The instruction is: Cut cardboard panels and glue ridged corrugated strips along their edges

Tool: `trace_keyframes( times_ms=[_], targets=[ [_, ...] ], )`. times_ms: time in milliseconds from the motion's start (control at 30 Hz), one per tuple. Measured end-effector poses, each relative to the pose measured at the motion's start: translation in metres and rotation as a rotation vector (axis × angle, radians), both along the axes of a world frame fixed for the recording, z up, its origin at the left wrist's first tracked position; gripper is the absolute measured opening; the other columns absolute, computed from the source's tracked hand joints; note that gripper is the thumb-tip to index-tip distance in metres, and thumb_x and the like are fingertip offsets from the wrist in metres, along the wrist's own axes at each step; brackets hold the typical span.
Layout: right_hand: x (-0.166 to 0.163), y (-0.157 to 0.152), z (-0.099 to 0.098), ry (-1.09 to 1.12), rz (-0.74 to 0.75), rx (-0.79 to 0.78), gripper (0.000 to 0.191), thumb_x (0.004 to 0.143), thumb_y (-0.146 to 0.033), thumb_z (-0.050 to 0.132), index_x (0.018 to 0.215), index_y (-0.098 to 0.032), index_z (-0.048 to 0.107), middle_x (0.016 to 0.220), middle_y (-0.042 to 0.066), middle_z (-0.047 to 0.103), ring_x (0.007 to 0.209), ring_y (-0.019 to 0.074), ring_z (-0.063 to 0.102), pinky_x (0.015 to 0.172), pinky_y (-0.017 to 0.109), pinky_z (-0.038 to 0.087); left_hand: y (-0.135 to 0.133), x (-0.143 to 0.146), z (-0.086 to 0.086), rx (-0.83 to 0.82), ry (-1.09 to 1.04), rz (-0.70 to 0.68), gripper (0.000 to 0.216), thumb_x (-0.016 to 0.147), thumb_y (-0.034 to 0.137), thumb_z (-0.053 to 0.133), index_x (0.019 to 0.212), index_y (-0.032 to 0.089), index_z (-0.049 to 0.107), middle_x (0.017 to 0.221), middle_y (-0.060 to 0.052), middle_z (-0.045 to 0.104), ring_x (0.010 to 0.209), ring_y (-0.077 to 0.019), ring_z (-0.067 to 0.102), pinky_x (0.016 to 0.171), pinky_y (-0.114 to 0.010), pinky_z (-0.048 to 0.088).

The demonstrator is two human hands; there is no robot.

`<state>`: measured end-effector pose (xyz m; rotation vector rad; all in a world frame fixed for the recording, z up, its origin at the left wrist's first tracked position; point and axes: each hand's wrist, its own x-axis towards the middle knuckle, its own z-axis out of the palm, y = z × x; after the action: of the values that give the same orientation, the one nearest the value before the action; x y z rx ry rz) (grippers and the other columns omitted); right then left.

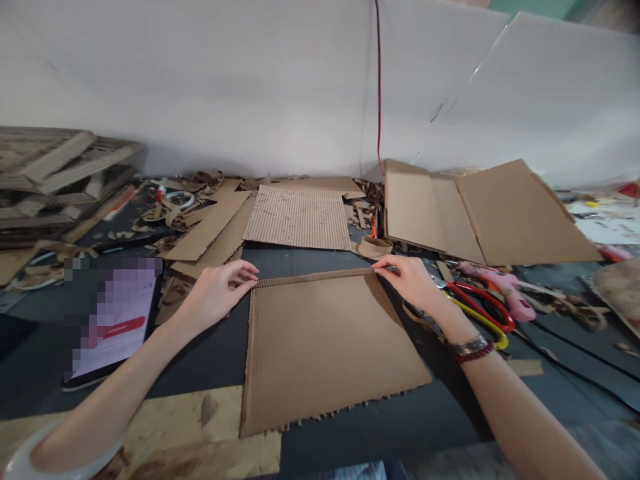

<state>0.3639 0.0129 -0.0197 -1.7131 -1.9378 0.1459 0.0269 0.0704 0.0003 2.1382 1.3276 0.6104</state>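
A brown cardboard sheet (325, 347) lies flat on the dark table in front of me. A narrow corrugated strip (315, 277) runs along its far edge. My left hand (220, 290) pinches the strip's left end with closed fingertips. My right hand (410, 280), with bracelets on its wrist, pinches the strip's right end. The sheet's near edge is ragged.
A corrugated panel (299, 217) and flat cardboard pieces (210, 230) lie behind the sheet. A folded cardboard piece (485, 210) sits at the right. Red and yellow scissors (480, 310) and a pink glue gun (505, 287) lie beside my right wrist. A tablet (115, 320) rests at the left.
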Motion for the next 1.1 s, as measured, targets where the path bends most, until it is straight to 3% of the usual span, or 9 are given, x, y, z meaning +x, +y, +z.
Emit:
trace_keyframes(
  times_ms=[733, 867, 933, 1000, 1067, 1100],
  targets=[
    [0.000, 0.004, -0.001, -0.010, 0.039, -0.059, 0.014, 0.075, -0.012, 0.052, 0.072, -0.020, 0.063, 0.079, 0.003, 0.070, 0.072, 0.0182, 0.064, 0.067, 0.029, 0.047, -0.001, 0.003, 0.004, 0.025, 0.081, -0.013, 0.016, 0.071, 0.036, 0.052, 0.071, 0.021, 0.056, 0.070, -0.002, 0.068, 0.067, -0.0177, 0.065, 0.063, -0.028, 0.052],
    [0.001, -0.007, 0.011, -0.002, 0.013, -0.039, 0.017, 0.077, -0.015, 0.049, 0.084, -0.019, 0.064, 0.087, 0.005, 0.069, 0.078, 0.0194, 0.064, 0.072, 0.030, 0.047, -0.002, 0.001, 0.000, 0.054, 0.030, 0.007, 0.018, 0.071, 0.037, 0.053, 0.075, 0.021, 0.057, 0.072, -0.002, 0.068, 0.067, -0.0176, 0.064, 0.064, -0.028, 0.051],
    [0.010, -0.027, 0.023, 0.026, -0.110, 0.046, 0.023, 0.078, -0.020, 0.046, 0.095, -0.019, 0.063, 0.094, 0.007, 0.068, 0.080, 0.0201, 0.064, 0.074, 0.032, 0.047, -0.002, -0.001, -0.002, 0.093, -0.037, 0.062, 0.019, 0.072, 0.038, 0.053, 0.077, 0.020, 0.057, 0.074, -0.002, 0.068, 0.069, -0.0174, 0.064, 0.064, -0.027, 0.051],
    [0.028, -0.054, 0.033, 0.029, -0.398, 0.154, 0.024, 0.079, -0.029, 0.047, 0.094, -0.020, 0.064, 0.091, 0.008, 0.069, 0.076, 0.0221, 0.065, 0.069, 0.033, 0.048, -0.002, -0.002, -0.003, 0.155, -0.092, 0.125, 0.019, 0.074, 0.038, 0.053, 0.079, 0.021, 0.057, 0.077, -0.003, 0.067, 0.071, -0.0173, 0.063, 0.064, -0.025, 0.051],
    [0.056, -0.081, 0.037, -0.055, -0.703, 0.118, 0.022, 0.075, -0.032, 0.052, 0.084, -0.020, 0.067, 0.075, 0.011, 0.069, 0.065, 0.0248, 0.064, 0.060, 0.034, 0.047, -0.002, -0.004, -0.001, 0.226, -0.086, 0.170, 0.017, 0.075, 0.036, 0.052, 0.080, 0.021, 0.057, 0.079, -0.003, 0.066, 0.072, -0.0168, 0.062, 0.063, -0.024, 0.049],
    [0.074, -0.091, 0.035, -0.147, -0.826, 0.022, 0.020, 0.071, -0.033, 0.055, 0.079, -0.021, 0.069, 0.068, 0.012, 0.069, 0.058, 0.0267, 0.063, 0.052, 0.035, 0.045, -0.002, -0.004, 0.000, 0.257, -0.056, 0.175, 0.015, 0.075, 0.035, 0.051, 0.079, 0.022, 0.057, 0.079, -0.002, 0.066, 0.070, -0.0164, 0.061, 0.063, -0.024, 0.049]
  ],
)
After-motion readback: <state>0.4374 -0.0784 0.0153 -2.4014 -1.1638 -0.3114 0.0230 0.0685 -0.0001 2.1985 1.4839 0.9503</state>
